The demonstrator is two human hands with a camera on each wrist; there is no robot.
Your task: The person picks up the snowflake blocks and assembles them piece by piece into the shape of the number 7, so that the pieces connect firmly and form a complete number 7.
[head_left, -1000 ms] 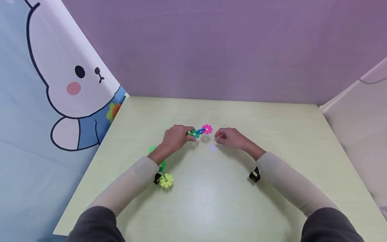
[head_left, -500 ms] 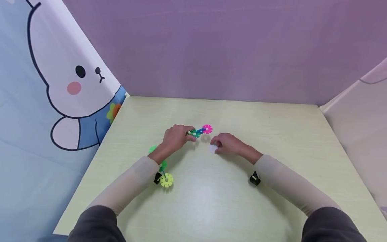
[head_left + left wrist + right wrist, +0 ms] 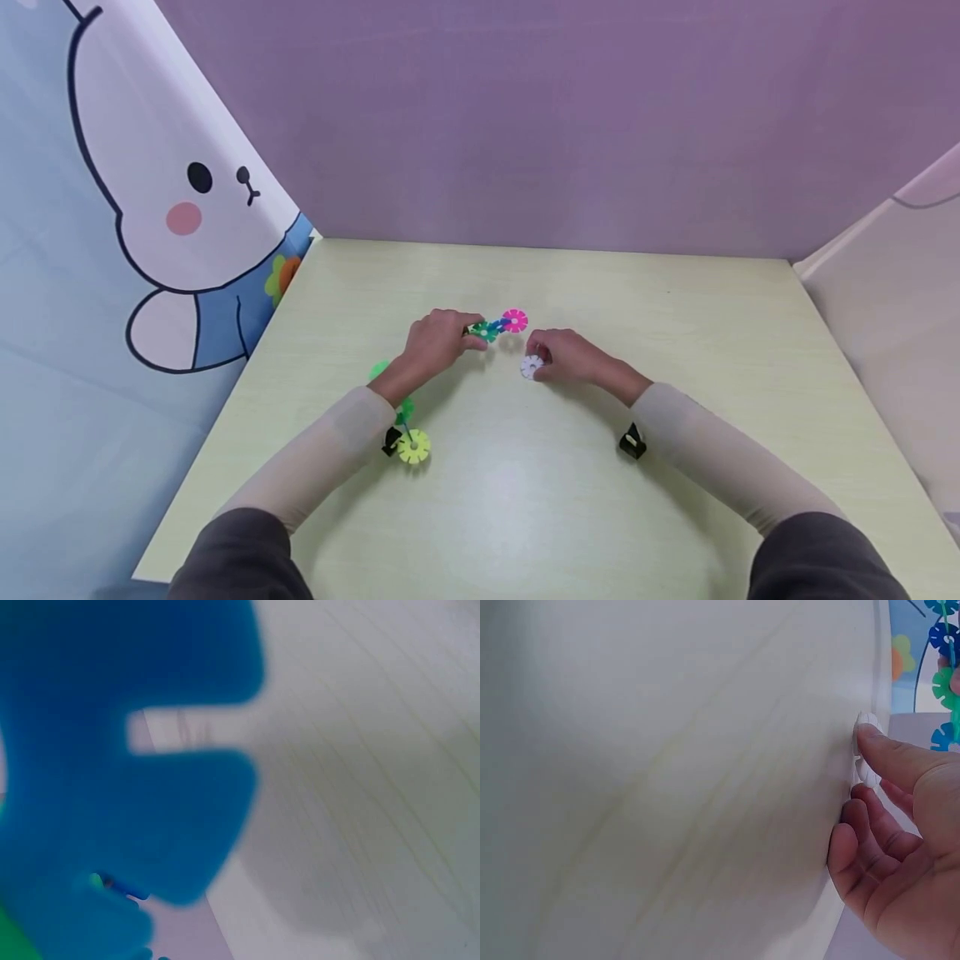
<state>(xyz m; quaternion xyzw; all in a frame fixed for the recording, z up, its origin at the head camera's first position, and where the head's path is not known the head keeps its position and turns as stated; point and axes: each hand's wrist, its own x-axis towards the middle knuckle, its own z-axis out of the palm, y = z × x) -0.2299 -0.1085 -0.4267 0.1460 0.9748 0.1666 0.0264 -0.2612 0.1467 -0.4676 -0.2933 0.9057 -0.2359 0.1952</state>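
My left hand (image 3: 438, 340) grips a chain of interlocking snowflake discs (image 3: 488, 332), thumb on the near side. A pink disc (image 3: 514, 321) ends the chain beyond the fingers. Behind the left wrist the chain shows again in green (image 3: 406, 410) and a yellow disc (image 3: 414, 447); the part between is hidden. A blurred blue disc (image 3: 180, 817) fills much of the left wrist view, where the hand does not show. Between thumb and fingers, my right hand (image 3: 573, 357) pinches a white snowflake disc (image 3: 531, 367), low over the table and apart from the pink one.
The pale wooden table (image 3: 570, 483) runs back to a purple backdrop (image 3: 525, 125). A cloth with a cartoon animal (image 3: 187, 233) hangs on the left side. On the right stands a pale panel (image 3: 900, 317). Black wrist cameras (image 3: 632, 442) sit under the sleeves.
My right hand has come down and slightly toward me onto the white disc and taken hold of it. The disc now tilts up, its notches showing. The left hand holds still.
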